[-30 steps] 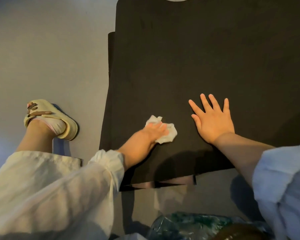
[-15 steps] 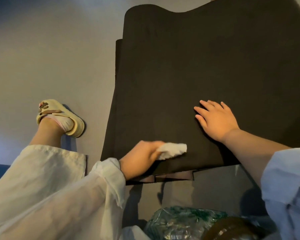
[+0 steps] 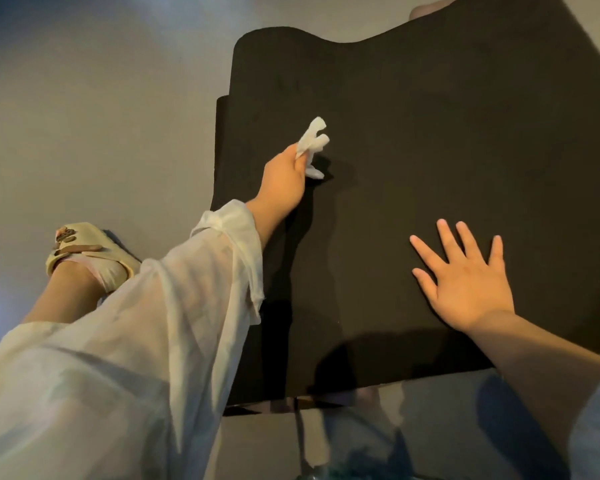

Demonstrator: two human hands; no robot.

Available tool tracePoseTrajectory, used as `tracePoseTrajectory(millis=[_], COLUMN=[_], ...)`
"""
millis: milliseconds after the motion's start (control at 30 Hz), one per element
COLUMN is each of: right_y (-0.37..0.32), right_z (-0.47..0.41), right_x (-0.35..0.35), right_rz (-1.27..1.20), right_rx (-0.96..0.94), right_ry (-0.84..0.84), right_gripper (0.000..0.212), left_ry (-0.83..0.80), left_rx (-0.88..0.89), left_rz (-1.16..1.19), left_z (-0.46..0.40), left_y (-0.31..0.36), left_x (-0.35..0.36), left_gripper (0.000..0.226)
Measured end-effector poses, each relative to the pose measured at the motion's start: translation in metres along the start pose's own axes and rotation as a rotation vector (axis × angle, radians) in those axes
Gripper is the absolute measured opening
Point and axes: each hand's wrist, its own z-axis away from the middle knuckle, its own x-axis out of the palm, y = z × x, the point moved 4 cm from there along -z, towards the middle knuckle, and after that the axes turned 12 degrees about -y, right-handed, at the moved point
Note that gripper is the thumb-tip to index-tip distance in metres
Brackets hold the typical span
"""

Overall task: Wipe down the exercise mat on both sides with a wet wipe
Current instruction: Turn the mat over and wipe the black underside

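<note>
wiping the mat's far left part

black foam exercise mat [image 3: 413, 161] lies on grey floor [image 3: 101, 116]. left hand [image 3: 284, 174] pinches crumpled white wet wipe [image 3: 313, 142] on mat; right hand [image 3: 465, 282] flat w/ fingers spread, pressing mat near its front edge

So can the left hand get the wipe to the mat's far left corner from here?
Probably yes: the left hand holding the wet wipe is already well up the black exercise mat, and only bare mat lies before that corner.
</note>
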Motion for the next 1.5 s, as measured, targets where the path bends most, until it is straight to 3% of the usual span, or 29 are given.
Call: tracePoseTrajectory(millis=[133,233,333,400,500,733,933,1000,1133,1267,1367,1500], right_y=[-0.002,-0.001,-0.002,-0.002,-0.001,-0.002,-0.001,-0.001,-0.001,-0.002,-0.002,-0.002], right_z=[0.000,-0.002,-0.001,-0.001,-0.001,0.000,-0.001,-0.001,-0.002,-0.002,-0.001,0.002], right_x=[0.001,0.001,0.000,-0.001,-0.002,-0.004,-0.003,-0.002,-0.001,-0.002,-0.003,-0.010], right_rz=[-0.001,-0.013,-0.012,-0.010,-0.013,-0.006,-0.008,-0.007,-0.004,-0.021,-0.035,-0.132], right_rx=[0.008,0.004,0.004,0.008,0.006,0.020,0.006,0.007,-0.001,-0.016,-0.025,-0.044], right_ry=[0.014,0.018,0.023,0.026,0.027,0.030,0.048,0.051,0.047,0.033,0.020,0.025], right_gripper=[0.060,0.059,0.060,0.059,0.061,0.061,0.060,0.059,0.060,0.060,0.059,0.055], left_ry=[-0.019,-0.129,-0.217,-0.181,-0.143,-0.326,-0.433,-0.503,-0.452,-0.793,-0.805,-0.690], left_rx=[0.090,0.148,0.067,-0.004,-0.032,-0.042,0.155,0.228,0.485,0.312,0.395,0.321], left_rz=[-0.237,-0.445,-0.854,-0.955,-0.926,-0.573,-0.498,-0.537,-0.820,-0.755,-0.633,-0.312], left_z=[-0.037,-0.059,-0.075,-0.081,-0.083,-0.038,0.050,0.084,0.137,0.174,0.190,0.184], left_y=[0.001,-0.006,-0.027,-0.036,-0.037,-0.025,-0.011,-0.005,0.000,-0.024,-0.014,0.003], left_x=[0.009,0.023,0.031,0.028,0.028,0.040,0.070,0.079,0.105,0.132,0.135,0.117], left_gripper=[0.042,0.048,0.054,0.058,0.052,0.048,0.042,0.042,0.044,0.052,0.057,0.033])
